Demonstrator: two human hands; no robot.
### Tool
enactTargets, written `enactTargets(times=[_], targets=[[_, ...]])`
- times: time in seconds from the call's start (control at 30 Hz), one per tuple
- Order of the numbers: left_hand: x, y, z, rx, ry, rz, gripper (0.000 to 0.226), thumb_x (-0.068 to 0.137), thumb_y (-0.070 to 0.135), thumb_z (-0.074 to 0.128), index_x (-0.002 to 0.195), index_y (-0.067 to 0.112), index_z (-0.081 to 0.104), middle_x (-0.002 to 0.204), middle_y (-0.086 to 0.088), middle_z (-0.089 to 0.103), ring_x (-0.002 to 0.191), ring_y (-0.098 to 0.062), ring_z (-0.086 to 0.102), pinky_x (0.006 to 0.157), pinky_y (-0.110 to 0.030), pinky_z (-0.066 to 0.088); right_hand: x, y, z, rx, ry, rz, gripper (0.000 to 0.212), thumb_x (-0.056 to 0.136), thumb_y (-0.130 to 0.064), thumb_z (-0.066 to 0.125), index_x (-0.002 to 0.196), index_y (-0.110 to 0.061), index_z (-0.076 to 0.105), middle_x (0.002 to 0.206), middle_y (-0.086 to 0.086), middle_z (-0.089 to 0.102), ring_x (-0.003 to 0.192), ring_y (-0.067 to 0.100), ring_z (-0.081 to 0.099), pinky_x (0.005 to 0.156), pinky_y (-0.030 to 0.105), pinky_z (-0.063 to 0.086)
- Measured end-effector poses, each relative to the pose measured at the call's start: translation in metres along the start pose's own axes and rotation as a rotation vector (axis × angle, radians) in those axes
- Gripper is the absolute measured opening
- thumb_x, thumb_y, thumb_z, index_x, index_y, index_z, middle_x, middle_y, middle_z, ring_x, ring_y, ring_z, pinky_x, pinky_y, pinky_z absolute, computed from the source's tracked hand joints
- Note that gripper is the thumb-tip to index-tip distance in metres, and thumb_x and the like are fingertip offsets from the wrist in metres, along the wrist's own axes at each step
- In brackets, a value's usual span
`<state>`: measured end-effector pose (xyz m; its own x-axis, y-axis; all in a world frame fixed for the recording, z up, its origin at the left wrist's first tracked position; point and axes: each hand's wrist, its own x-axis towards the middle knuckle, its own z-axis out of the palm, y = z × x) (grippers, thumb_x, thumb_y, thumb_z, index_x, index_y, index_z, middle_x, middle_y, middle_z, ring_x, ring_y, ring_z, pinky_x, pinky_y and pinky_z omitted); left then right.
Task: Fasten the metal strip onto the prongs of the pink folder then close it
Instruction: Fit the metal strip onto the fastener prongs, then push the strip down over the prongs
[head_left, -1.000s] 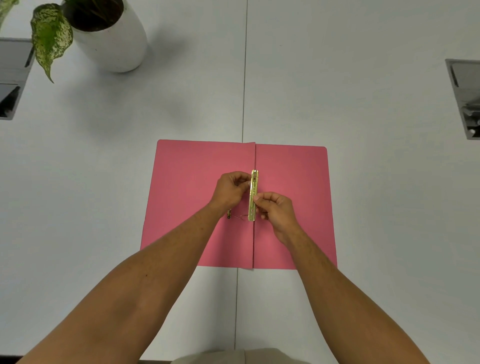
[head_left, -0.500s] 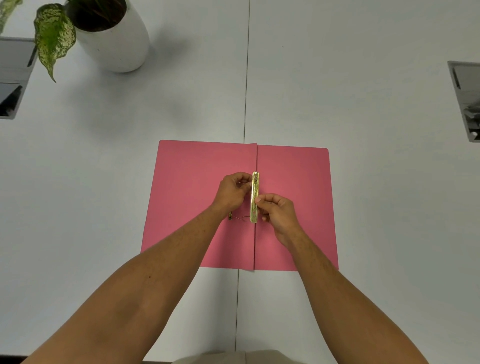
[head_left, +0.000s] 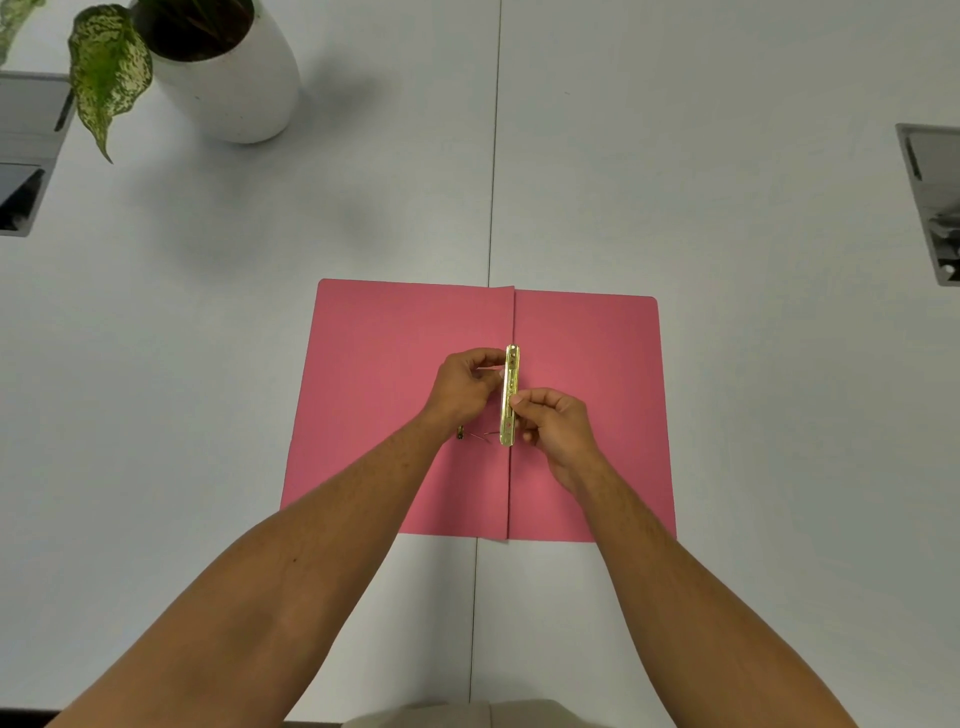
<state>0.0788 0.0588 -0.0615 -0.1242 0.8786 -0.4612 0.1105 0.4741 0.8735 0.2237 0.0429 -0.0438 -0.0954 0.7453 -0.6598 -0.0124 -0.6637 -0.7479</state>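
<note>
The pink folder lies open and flat on the white table. A gold metal strip runs lengthwise along the folder's centre crease. My left hand pinches the strip's upper part from the left. My right hand pinches its lower part from the right. A thin prong with a small metal end pokes out from under my left wrist, on the left flap. Whether the strip sits on the prongs is hidden by my fingers.
A white pot with a spotted green plant stands at the far left. Grey cable hatches are set into the table at the left edge and right edge. A seam runs down the table's middle.
Both hands keep their grip on the strip at the crease; nothing has visibly moved apart from a slight shift of the camera.
</note>
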Motion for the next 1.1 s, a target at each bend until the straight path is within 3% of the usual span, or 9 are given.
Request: enactTargets(times=[0.1,0.17,0.27,0.37,0.53,0.67,0.8,0.9,1.1], targets=[[-0.012,-0.005,-0.007,0.008,0.045,0.006,0.030,0.087,0.010,0.065,0.117,0.014,0.067,0.114,0.000,0.068,0.099,-0.014,0.065,0.086,-0.026,0.052,0.000,-0.003,0.001,0.026,-0.007,0.003,0.009,0.083,-0.002,0.066,0.078,-0.009,0.069,0.067,0.007,0.066,0.054,0.013,0.054,0.050,0.024,0.041],[-0.024,-0.017,-0.013,0.022,0.073,0.010,0.024,0.086,0.007,0.064,0.109,0.014,0.068,0.106,-0.002,0.070,0.091,-0.018,0.066,0.079,-0.031,0.053,0.001,-0.005,0.001,0.027,-0.010,0.003,0.008,0.082,-0.001,0.066,0.079,-0.008,0.069,0.067,0.007,0.066,0.054,0.014,0.054,0.050,0.024,0.042],[-0.046,-0.039,-0.020,0.006,0.000,0.017,0.024,0.085,-0.002,0.064,0.098,0.017,0.069,0.093,-0.006,0.071,0.083,-0.024,0.066,0.076,-0.038,0.055,0.002,-0.006,0.003,0.018,-0.011,0.009,0.006,0.082,-0.001,0.067,0.080,-0.006,0.069,0.068,0.008,0.066,0.054,0.013,0.055,0.052,0.025,0.042],[-0.064,-0.050,-0.019,-0.010,-0.098,0.026,0.031,0.083,-0.006,0.065,0.099,0.020,0.069,0.093,-0.010,0.073,0.086,-0.021,0.068,0.079,-0.032,0.055,0.001,-0.005,0.005,0.016,-0.001,0.014,0.005,0.082,-0.002,0.068,0.081,-0.006,0.070,0.068,0.007,0.067,0.054,0.012,0.057,0.053,0.025,0.043],[-0.068,-0.054,-0.006,-0.102,-0.092,0.025,0.020,0.084,-0.004,0.066,0.099,0.008,0.070,0.091,-0.022,0.072,0.081,-0.024,0.065,0.079,-0.033,0.054,0.001,-0.008,0.006,0.018,-0.003,0.024,0.005,0.082,-0.002,0.067,0.082,-0.006,0.070,0.069,0.006,0.067,0.054,0.010,0.058,0.052,0.024,0.043],[-0.065,-0.050,0.000,-0.109,-0.057,0.034,0.016,0.087,-0.002,0.063,0.101,-0.002,0.070,0.082,-0.017,0.071,0.075,-0.022,0.064,0.073,-0.026,0.054,0.000,-0.010,0.004,-0.005,-0.008,0.041,0.004,0.082,-0.002,0.068,0.084,-0.005,0.070,0.065,0.003,0.067,0.051,0.008,0.058,0.052,0.025,0.042],[-0.059,-0.049,0.005,-0.012,-0.019,0.112,0.012,0.083,0.003,0.069,0.094,0.005,0.074,0.084,-0.010,0.067,0.073,-0.014,0.060,0.071,-0.025,0.051,0.001,-0.013,0.001,-0.032,-0.018,0.046,0.005,0.082,-0.003,0.068,0.082,-0.007,0.070,0.065,0.003,0.067,0.052,0.009,0.058,0.053,0.025,0.042],[-0.056,-0.047,0.011,-0.039,0.001,0.105,0.009,0.082,0.002,0.069,0.089,0.004,0.074,0.082,-0.004,0.064,0.067,-0.019,0.059,0.065,-0.029,0.051,0.002,-0.015,0.000,-0.031,-0.023,0.042,0.008,0.082,-0.002,0.067,0.079,-0.009,0.070,0.064,0.003,0.067,0.053,0.011,0.057,0.053,0.025,0.042],[-0.054,-0.047,0.016,-0.162,0.011,0.040,0.019,0.085,0.002,0.066,0.091,0.018,0.075,0.084,-0.015,0.072,0.071,-0.023,0.063,0.071,-0.034,0.053,0.003,-0.016,0.001,-0.032,-0.002,0.037,0.008,0.082,-0.002,0.067,0.079,-0.008,0.069,0.063,0.002,0.066,0.050,0.007,0.057,0.053,0.024,0.041]])
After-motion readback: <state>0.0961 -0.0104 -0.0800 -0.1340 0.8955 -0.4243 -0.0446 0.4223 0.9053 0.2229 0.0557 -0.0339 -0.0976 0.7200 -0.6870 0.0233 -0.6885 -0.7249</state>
